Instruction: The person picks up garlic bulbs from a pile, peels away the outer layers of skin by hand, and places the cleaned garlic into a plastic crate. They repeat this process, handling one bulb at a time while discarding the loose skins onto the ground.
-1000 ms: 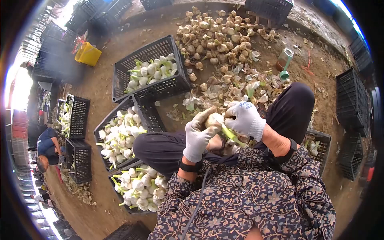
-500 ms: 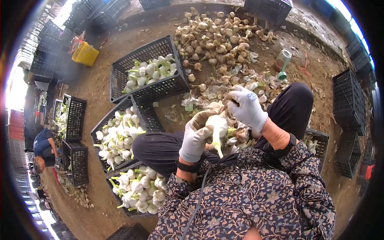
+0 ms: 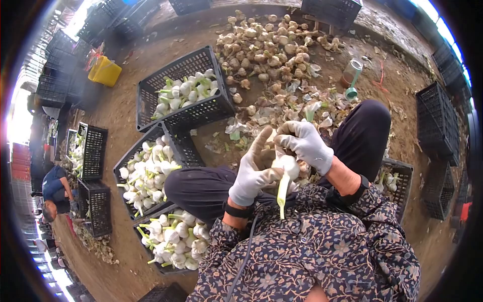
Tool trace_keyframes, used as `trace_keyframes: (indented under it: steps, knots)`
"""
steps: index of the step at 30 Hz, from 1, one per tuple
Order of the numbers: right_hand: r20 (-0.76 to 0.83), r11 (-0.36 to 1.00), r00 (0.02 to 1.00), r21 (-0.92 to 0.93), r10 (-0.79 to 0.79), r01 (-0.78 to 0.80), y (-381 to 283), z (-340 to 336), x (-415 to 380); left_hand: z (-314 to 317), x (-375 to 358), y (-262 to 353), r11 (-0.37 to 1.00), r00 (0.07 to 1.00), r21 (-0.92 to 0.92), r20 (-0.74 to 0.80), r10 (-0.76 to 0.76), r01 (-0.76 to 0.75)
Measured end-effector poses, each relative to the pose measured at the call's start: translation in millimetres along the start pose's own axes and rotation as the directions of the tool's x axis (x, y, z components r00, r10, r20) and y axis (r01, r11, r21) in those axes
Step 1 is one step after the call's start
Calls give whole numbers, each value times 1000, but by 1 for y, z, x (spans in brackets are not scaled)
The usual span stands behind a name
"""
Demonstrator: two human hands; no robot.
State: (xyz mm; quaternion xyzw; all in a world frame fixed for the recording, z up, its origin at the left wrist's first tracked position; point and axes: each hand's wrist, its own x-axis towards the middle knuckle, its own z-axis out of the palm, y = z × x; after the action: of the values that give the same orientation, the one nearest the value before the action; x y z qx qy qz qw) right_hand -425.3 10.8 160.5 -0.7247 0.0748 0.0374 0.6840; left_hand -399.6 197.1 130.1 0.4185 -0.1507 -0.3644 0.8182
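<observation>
Between my gloved hands is a white garlic bulb (image 3: pixel 286 165), its pale green stalk hanging down toward my shirt. My left hand (image 3: pixel 251 173) holds the bulb from the left, thumb against its side and fingers curving up behind it. On the upper right, my right hand (image 3: pixel 308 146) has its fingers bent and pinched at the root end, where a strip of skin seems to show; the fingertips partly hide it. Loose peeled skins (image 3: pixel 274 108) lie on the ground beyond my hands.
A heap of unpeeled garlic (image 3: pixel 271 48) lies ahead. Crates of clean garlic stand left: a far crate (image 3: pixel 181 118), a middle crate (image 3: pixel 121 161) and a near crate (image 3: pixel 171 269). A bottle with a green lid (image 3: pixel 350 93) stands right. A person (image 3: pixel 55 186) bends by crates at far left.
The garlic bulb has moved slightly down and right, its stalk now pointing straighter down. My left fingers have opened upward, and my right hand has come down closer to the bulb.
</observation>
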Motion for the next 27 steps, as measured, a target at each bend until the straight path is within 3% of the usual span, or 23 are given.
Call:
trace_keyframes:
  steps: [1,2,5,7,8,9,10,11,12,13,15,16,18,19,21,22,23,25,26,27]
  knots:
    - [1,988,996,-121,-92,92,6,0,5,6,0,-1,1000,1000,-28,13,-3,4]
    - [19,991,997,-108,-75,76,12,0,7,14,1,-2,997,1000,-81,10,4,-3]
    - [50,988,999,-151,-21,28,22,-8,17,9,4,-2,997,999,69,-38,-32,35]
    - [98,941,976,-262,-195,214,63,-18,26,39,9,20,982,990,161,-119,-79,98]
    - [131,865,975,-450,-182,222,58,-28,20,53,14,21,985,992,170,-129,-9,31]
    - [-41,981,998,-192,-43,34,41,-25,5,52,22,17,957,993,291,-115,20,15]
    - [82,750,823,-369,-562,549,71,-29,16,39,24,10,958,992,269,-98,-75,99]
    - [-7,978,984,105,-180,179,50,-35,-1,28,36,-6,928,989,346,4,147,-139]
    - [69,964,964,96,-257,250,14,-50,-17,57,41,5,962,996,266,-45,77,-62]
    - [-35,937,957,-215,-289,275,4,-51,-30,83,30,25,980,992,196,-129,2,24]
    - [45,947,954,-114,-298,301,-1,-56,-39,111,39,33,949,968,296,-250,-34,110]
    - [15,931,948,-183,-319,316,-4,-56,-44,102,48,26,903,984,428,-170,46,32]
    - [-126,911,924,-262,-361,320,-6,-53,-52,81,64,10,909,995,417,-84,59,-18]
    - [-191,965,949,-120,-252,232,-4,-55,-44,83,67,3,925,995,378,-70,77,-45]
    - [-389,950,868,-92,-309,298,-11,-59,-39,84,75,-2,872,986,489,-142,87,-6]
    - [-432,940,850,10,-302,340,-4,-59,-20,85,78,-3,841,978,542,-182,100,15]
    - [-392,841,895,392,-215,373,4,-57,-9,84,80,-5,809,977,587,-184,111,18]
    - [-251,566,944,756,-213,328,5,-65,3,81,83,-12,741,972,671,-186,142,20]
    - [-236,518,942,789,-240,330,6,-70,7,72,86,-20,679,980,734,-131,153,-8]
    - [-222,466,938,822,-267,327,4,-74,11,78,85,-14,522,998,853,-49,41,21]
